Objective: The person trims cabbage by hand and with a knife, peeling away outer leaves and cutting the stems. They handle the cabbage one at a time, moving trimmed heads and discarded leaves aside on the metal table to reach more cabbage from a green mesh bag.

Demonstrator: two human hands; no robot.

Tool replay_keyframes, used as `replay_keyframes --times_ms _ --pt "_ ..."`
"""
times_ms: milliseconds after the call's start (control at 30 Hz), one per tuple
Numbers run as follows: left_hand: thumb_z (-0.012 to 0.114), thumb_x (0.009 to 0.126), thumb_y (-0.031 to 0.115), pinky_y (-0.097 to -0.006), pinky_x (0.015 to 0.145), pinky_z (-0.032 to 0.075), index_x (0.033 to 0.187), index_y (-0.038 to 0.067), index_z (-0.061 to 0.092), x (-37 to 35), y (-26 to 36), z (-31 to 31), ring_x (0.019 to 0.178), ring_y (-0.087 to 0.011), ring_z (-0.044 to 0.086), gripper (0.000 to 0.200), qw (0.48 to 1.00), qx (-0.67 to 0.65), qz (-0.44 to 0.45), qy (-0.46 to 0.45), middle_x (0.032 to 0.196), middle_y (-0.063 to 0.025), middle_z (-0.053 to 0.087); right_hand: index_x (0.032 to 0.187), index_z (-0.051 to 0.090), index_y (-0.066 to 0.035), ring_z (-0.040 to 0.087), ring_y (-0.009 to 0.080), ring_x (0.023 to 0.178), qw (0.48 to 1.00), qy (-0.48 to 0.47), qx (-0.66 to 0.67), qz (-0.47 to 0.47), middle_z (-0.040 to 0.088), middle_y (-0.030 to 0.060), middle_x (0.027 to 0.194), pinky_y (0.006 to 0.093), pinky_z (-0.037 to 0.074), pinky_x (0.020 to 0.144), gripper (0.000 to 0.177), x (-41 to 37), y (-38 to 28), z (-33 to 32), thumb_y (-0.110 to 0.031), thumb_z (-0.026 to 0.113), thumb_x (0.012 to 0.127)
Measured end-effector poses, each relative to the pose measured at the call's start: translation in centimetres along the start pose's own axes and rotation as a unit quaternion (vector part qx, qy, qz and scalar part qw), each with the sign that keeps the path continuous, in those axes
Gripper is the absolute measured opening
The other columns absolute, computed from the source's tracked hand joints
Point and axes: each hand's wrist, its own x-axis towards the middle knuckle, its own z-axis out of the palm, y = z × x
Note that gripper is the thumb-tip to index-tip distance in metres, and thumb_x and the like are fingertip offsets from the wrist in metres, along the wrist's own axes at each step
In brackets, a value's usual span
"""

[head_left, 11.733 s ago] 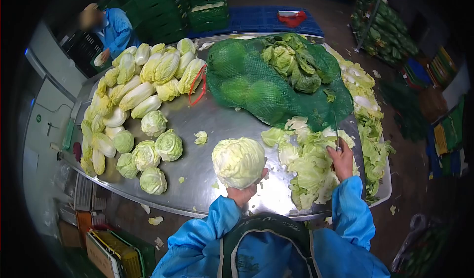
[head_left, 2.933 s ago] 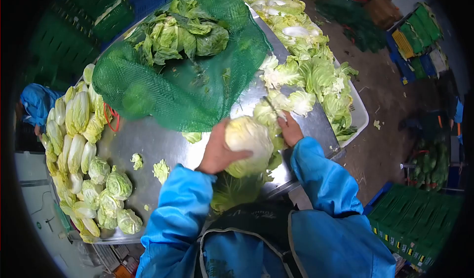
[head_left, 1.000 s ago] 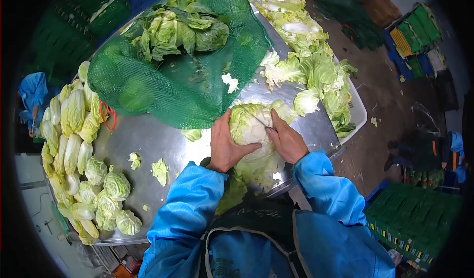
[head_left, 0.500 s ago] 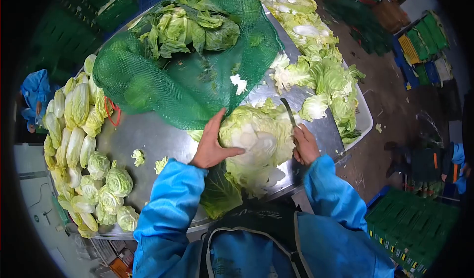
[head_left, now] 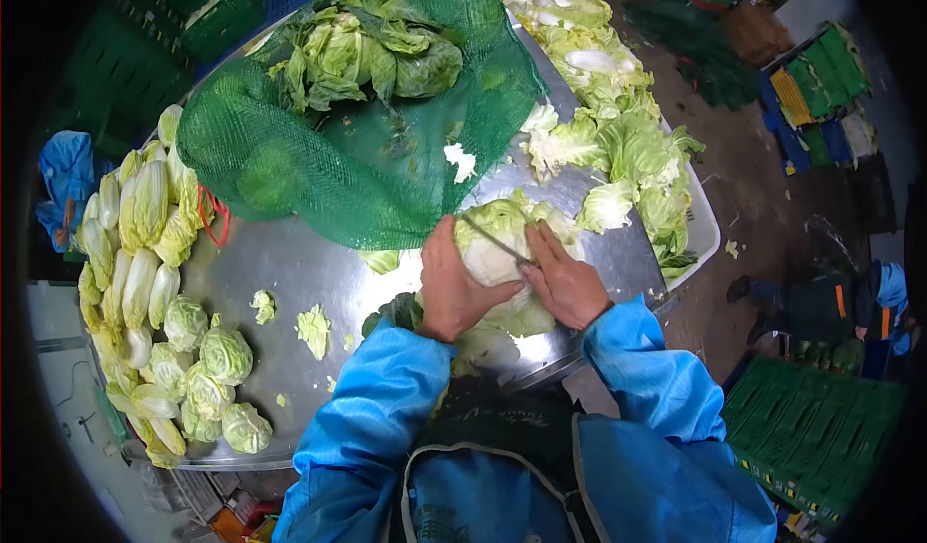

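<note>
A pale green cabbage [head_left: 491,261] sits near the table's front edge, between my two hands. My left hand [head_left: 458,287] cups its left side, the thumb lying across the front. In my right hand [head_left: 565,280] is a knife [head_left: 491,235], its thin dark blade slanting over the top of the cabbage toward the upper left. The fingers of that hand rest along the cabbage's right side, and the knife's handle is hidden in the palm. Loose pale leaves [head_left: 502,335] lie under and around the cabbage.
Ahead, a green mesh bag [head_left: 372,171] holds leafy cabbages [head_left: 362,55]. Long Chinese cabbages [head_left: 145,200] and trimmed round cabbages [head_left: 206,389] line the table's left side. A white bin [head_left: 710,229] full of leaves [head_left: 637,157] adjoins the right edge. Other people [head_left: 68,181] stand farther off.
My right hand has moved left with the knife, from beside the cabbage to against it. The blade now crosses the cabbage's top. Outer leaves have come away, and my left hand has shifted right.
</note>
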Motion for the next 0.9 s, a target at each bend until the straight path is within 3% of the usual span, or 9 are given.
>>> replay_keyframes --times_ms 33,67,400,500,567,700,767,833,900 --pt "0.089 0.048 0.034 -0.0456 0.103 0.032 0.135 -0.007 0.027 0.1 -0.1 0.4 0.12 -0.0399 0.04 0.114 1.0 0.008 0.015 0.013 0.128 -0.0242 0.041 0.143 0.027 -0.008 0.056 0.044 0.103 1.0 -0.019 0.003 0.001 0.031 0.025 0.144 0.0447 0.049 0.084 0.056 0.2 0.2 0.5 -0.029 0.047 0.095" --pt "0.089 0.048 0.034 -0.0456 0.102 0.033 0.134 -0.006 0.029 0.3 -0.1 0.6 0.119 -0.0397 0.04 0.112 0.999 0.014 0.031 0.026 0.127 -0.024 0.042 0.138 0.033 -0.004 0.062 0.0439 0.084 0.999 0.034 -0.014 -0.039 0.039 0.026 0.138 0.0475 0.053 0.07 0.055 0.4 0.9 1.1 -0.037 0.043 0.096" --pt "0.087 0.051 0.038 -0.0451 0.098 0.034 0.128 -0.004 0.035 2.7 0.5 1.4 0.114 -0.0372 0.042 0.102 0.998 0.051 0.047 0.001 0.12 -0.021 0.046 0.134 0.038 -0.002 0.06 0.0424 0.089 0.999 0.018 0.048 0.01 0.053 0.026 0.118 0.0475 0.05 0.074 0.051 4.4 3.2 1.4 -0.036 0.044 0.096" --pt "0.086 0.052 0.038 -0.0454 0.097 0.034 0.129 -0.003 0.035 2.9 1.0 1.3 0.113 -0.0376 0.042 0.101 0.998 0.054 0.027 -0.016 0.12 -0.0202 0.046 0.125 0.047 -0.002 0.061 0.0426 0.088 0.997 0.048 0.057 0.026 0.057 0.028 0.109 0.0486 0.05 0.075 0.046 6.4 3.9 2.0 -0.037 0.043 0.095" --pt "0.086 0.052 0.037 -0.045 0.098 0.034 0.128 -0.003 0.036 2.3 2.0 0.9 0.114 -0.0378 0.041 0.1 0.995 0.063 0.073 -0.03 0.12 -0.0202 0.046 0.112 0.053 -0.002 0.06 0.0439 0.088 0.989 0.046 0.054 0.13 0.061 0.0294 0.096 0.049 0.048 0.078 0.041 8.6 5.5 2.9 -0.037 0.043 0.095" --pt "0.087 0.052 0.034 -0.0449 0.102 0.032 0.132 -0.004 0.033 0.3 1.2 -0.2 0.12 -0.0388 0.039 0.104 0.993 0.042 0.105 -0.034 0.124 -0.0218 0.045 0.102 0.056 -0.001 0.059 0.046 0.087 0.984 0.105 0.095 0.107 0.063 0.0287 0.087 0.049 0.047 0.08 0.038 8.9 8.5 4.3 -0.036 0.042 0.095" --pt "0.087 0.051 0.03 -0.0444 0.106 0.03 0.136 -0.006 0.029 -0.1 -0.3 -1.5 0.124 -0.0405 0.036 0.109 0.996 0.009 0.082 -0.04 0.13 -0.0249 0.041 0.109 0.054 0.0 0.058 0.0476 0.087 0.974 0.118 0.139 0.137 0.062 0.0273 0.095 0.0481 0.046 0.082 0.037 6.0 7.6 3.5 -0.032 0.044 0.095" --pt "0.087 0.052 0.028 -0.0442 0.107 0.029 0.138 -0.007 0.025 -1.4 -2.4 -1.0 0.125 -0.0419 0.036 0.111 0.999 -0.017 0.027 -0.014 0.134 -0.0268 0.037 0.115 0.053 -0.002 0.058 0.0466 0.087 0.963 0.228 0.143 0.012 0.061 0.0255 0.101 0.0494 0.047 0.077 0.034 1.5 5.4 3.2 -0.027 0.047 0.094" --pt "0.087 0.054 0.029 -0.044 0.106 0.029 0.136 -0.007 0.028 -3.2 -3.5 1.1 0.123 -0.0419 0.037 0.107 0.985 -0.16 -0.048 0.029 0.132 -0.0274 0.038 0.121 0.051 0.0 0.058 0.0442 0.093 0.971 0.209 0.109 0.042 0.06 0.0274 0.096 0.0457 0.047 0.078 0.038 -2.7 1.8 3.3 -0.026 0.047 0.095"
